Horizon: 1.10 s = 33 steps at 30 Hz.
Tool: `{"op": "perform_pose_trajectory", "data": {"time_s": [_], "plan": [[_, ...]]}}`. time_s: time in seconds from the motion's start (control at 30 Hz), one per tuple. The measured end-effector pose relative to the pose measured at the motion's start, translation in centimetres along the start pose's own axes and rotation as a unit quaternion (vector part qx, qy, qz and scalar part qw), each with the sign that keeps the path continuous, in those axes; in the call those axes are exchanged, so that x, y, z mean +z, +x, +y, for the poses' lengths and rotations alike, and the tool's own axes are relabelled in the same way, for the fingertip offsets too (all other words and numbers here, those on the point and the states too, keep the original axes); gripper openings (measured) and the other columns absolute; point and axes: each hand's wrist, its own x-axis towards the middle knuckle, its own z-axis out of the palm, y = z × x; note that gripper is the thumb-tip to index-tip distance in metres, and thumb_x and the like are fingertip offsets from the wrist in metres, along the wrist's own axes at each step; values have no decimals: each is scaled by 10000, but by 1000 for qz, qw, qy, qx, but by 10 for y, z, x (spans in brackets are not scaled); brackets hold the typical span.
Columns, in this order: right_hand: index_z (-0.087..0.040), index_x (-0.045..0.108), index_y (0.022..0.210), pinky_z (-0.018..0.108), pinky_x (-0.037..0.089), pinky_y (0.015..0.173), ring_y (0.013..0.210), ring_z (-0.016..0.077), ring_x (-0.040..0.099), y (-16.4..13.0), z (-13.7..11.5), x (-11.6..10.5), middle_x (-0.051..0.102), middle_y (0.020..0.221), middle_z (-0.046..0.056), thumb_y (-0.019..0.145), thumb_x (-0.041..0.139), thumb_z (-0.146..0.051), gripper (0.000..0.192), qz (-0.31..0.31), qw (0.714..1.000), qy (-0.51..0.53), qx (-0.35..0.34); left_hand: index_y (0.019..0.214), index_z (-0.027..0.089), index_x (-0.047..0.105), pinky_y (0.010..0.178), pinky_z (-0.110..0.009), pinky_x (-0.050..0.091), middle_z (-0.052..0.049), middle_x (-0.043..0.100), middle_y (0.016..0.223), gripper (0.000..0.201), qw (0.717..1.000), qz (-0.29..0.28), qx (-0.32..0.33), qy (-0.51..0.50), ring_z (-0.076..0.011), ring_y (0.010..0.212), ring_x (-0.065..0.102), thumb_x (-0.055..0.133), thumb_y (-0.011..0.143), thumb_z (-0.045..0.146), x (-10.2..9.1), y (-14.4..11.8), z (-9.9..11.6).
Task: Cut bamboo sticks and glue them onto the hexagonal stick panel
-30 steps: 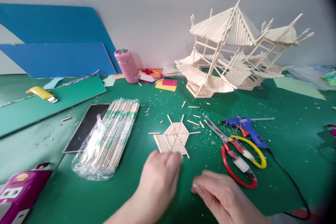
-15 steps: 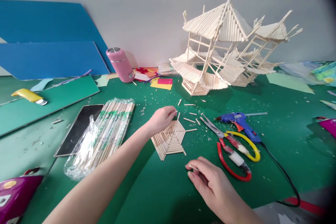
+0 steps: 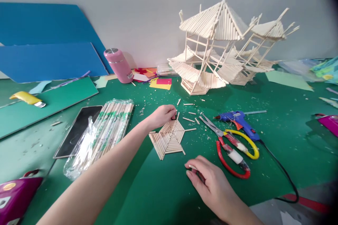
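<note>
A web-shaped panel of thin wooden sticks [image 3: 169, 142] lies flat on the green table, a few stick ends jutting past its edge. At its upper edge is my left hand [image 3: 164, 115], fingers pinched together; whatever is between the fingertips is hidden. My right hand [image 3: 211, 182] is closed around a short wooden stick [image 3: 192, 166], held between thumb and fingers, to the lower right of the panel. Several cut stick pieces [image 3: 188, 119] are scattered beyond the panel. Scissors with red and yellow handles [image 3: 221, 135] lie open to the right, near a blue glue gun [image 3: 237, 117].
A bagged bundle of sticks [image 3: 113, 123] overlaps a dark phone-like slab [image 3: 76, 133] at left. Behind stand a pink flask [image 3: 118, 66] and a stick-built pavilion model [image 3: 203, 77]. A yellow cutter [image 3: 25, 97] lies far left. The glue gun's black cord [image 3: 283, 172] runs off the front edge.
The whole view has shifted slightly. My left fingers have curled a little more at the panel's upper edge. My right hand keeps the short stick in nearly the same pose.
</note>
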Motion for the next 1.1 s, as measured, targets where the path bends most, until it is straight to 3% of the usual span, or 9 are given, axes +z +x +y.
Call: {"op": "perform_pose_trajectory", "data": {"time_s": [0.13, 0.23, 0.37, 0.5, 0.7, 0.87, 1.03, 1.1], "plan": [[-212, 544, 923, 228, 423, 613, 708, 126, 542, -2, -2, 0, 543, 824, 12, 885, 413, -220, 137, 7, 1000, -2, -3, 656, 163, 544, 534, -223, 396, -9, 595, 642, 232, 1000, 25, -1, 2, -112, 564, 525, 412, 809, 276, -1, -3, -1], [-215, 544, 937, 227, 442, 645, 729, 124, 554, -4, -4, -2, 555, 841, 15, 910, 369, -230, 178, 18, 1000, -6, -12, 655, 164, 547, 545, -220, 390, 1, 576, 632, 224, 997, 78, 1, 7, -108, 573, 513, 423, 803, 277, -6, -10, 3], [-182, 542, 1059, 247, 472, 670, 774, 142, 574, 3, 2, -11, 573, 885, 49, 927, 310, -209, 269, 61, 991, -116, -39, 726, 164, 573, 509, -211, 357, 19, 524, 607, 237, 984, 180, -7, 10, -99, 540, 461, 412, 819, 311, -19, -27, 12], [-118, 553, 1122, 358, 477, 696, 809, 219, 572, 20, 17, -23, 574, 907, 105, 905, 342, -191, 311, 91, 976, -194, -44, 806, 158, 605, 466, -206, 307, 44, 435, 537, 254, 968, 250, -20, 9, -94, 492, 389, 430, 823, 340, -23, -53, 17], [-104, 605, 1078, 398, 475, 725, 815, 239, 559, 43, 35, -26, 576, 884, 123, 877, 376, -150, 308, 120, 960, -243, -64, 787, 143, 636, 445, -203, 304, 31, 489, 528, 258, 963, 267, -46, 10, -97, 484, 413, 472, 812, 340, -9, -93, 13], [-131, 633, 1016, 387, 479, 727, 821, 230, 552, 47, 41, -20, 569, 869, 115, 874, 396, -165, 279, 159, 952, -248, -88, 798, 145, 630, 439, -197, 333, 15, 560, 568, 253, 955, 293, -51, 16, -98, 486, 451, 468, 830, 336, 1, -109, 10], [-148, 572, 1067, 400, 468, 755, 882, 240, 548, 47, 40, -19, 573, 934, 114, 859, 443, -208, 251, 225, 941, -229, -111, 861, 150, 616, 538, -215, 421, -25, 632, 723, 224, 938, 346, -7, 16, -126, 612, 540, 456, 845, 305, 12, -112, 2], [-141, 535, 1057, 374, 469, 744, 865, 221, 555, 46, 34, -20, 576, 937, 108, 855, 458, -222, 231, 260, 935, -212, -116, 887, 153, 616, 579, -230, 434, -35, 627, 747, 201, 939, 339, 31, 44, -133, 641, 549, 457, 849, 270, 15, -114, -3]]}}
